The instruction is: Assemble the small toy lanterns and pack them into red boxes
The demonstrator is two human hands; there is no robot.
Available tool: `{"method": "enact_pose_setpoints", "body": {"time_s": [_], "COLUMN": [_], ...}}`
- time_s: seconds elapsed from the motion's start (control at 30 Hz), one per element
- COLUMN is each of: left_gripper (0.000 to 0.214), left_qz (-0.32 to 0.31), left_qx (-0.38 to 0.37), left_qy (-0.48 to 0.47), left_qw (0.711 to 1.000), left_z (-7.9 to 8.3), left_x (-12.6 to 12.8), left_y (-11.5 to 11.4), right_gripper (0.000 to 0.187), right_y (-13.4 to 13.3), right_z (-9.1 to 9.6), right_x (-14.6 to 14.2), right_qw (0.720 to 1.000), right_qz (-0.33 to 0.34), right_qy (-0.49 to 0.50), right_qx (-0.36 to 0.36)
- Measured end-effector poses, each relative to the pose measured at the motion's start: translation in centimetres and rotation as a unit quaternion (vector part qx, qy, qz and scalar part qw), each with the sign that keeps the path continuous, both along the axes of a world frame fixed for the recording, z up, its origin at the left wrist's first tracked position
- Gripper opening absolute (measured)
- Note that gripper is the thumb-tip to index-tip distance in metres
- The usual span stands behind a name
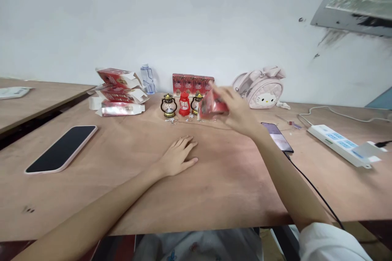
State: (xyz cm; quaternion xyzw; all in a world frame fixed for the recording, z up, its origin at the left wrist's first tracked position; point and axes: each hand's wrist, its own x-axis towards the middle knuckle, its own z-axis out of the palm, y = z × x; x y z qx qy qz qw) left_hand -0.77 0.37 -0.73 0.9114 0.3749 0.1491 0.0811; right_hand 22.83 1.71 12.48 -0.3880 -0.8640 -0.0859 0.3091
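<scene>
While the left hand [177, 158] lies palm-down on the table [214, 204], fingers a little apart, the right hand [238, 109] has its fingers clamped on a red box [212, 106], tilted and blurred; can't tell if it touches the table. Three small lanterns [184, 111] stand beyond the left fingertips, rightmost one partly hidden by the held box. Row of small boxes [188, 85] behind the right fingers. Open cartons [118, 94] well left of them; pink bag [265, 91] beyond, to their right.
</scene>
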Motion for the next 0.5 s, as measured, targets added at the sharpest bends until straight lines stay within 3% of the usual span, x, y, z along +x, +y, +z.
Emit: {"method": "enact_pose_setpoints", "body": {"time_s": [0.1,0.2,0.3,0.5], "left_gripper": [0.051,0.051,0.049,0.048], "left_qz": [0.012,0.02,0.022,0.021], "left_qx": [0.02,0.03,0.04,0.019], "left_qy": [0.028,0.04,0.03,0.024], "left_qw": [0.999,0.999,0.998,0.999], "left_z": [-0.1,-0.2,-0.2,-0.1], "left_x": [0.3,0.7,0.8,0.9], "left_y": [-0.3,-0.6,-0.7,-1.0], "right_gripper": [0.084,0.085,0.081,0.078], "right_y": [3.0,7.7,12.7,20.5], "right_z": [0.9,1.6,2.5,4.1], "right_x": [1.6,1.4,-0.8,-8.6], "right_qw": [0.984,0.97,0.981,0.991], "right_qz": [-0.075,-0.099,-0.087,-0.133], "right_qy": [0.121,0.171,0.137,-0.018], "right_qx": [0.112,0.145,0.108,-0.029]}}
